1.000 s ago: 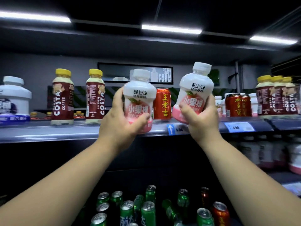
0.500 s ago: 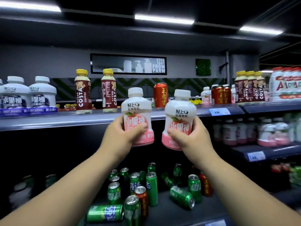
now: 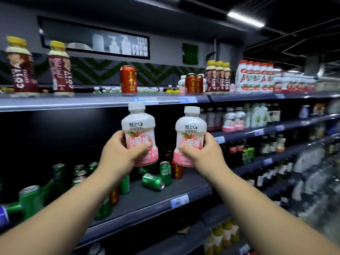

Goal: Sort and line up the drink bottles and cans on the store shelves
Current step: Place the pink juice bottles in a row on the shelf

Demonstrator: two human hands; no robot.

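Observation:
I hold two small white-and-pink peach drink bottles upright in front of the shelves. My left hand (image 3: 117, 150) grips the left bottle (image 3: 138, 126) round its lower half. My right hand (image 3: 200, 153) grips the right bottle (image 3: 191, 126) the same way. Both bottles hang in the air below the top shelf (image 3: 73, 103), level with the dark gap under it. Matching pink bottles (image 3: 232, 119) stand further right on the second shelf.
The top shelf carries two Costa coffee bottles (image 3: 60, 70), a lone red can (image 3: 128, 80), more red cans (image 3: 194, 83) and white bottles (image 3: 255, 78). Green cans (image 3: 153, 181), some lying on their sides, litter the lower shelf (image 3: 165, 196). The aisle runs off to the right.
Both hands have come down from the top shelf with their bottles, and the view has swung to the right along the aisle.

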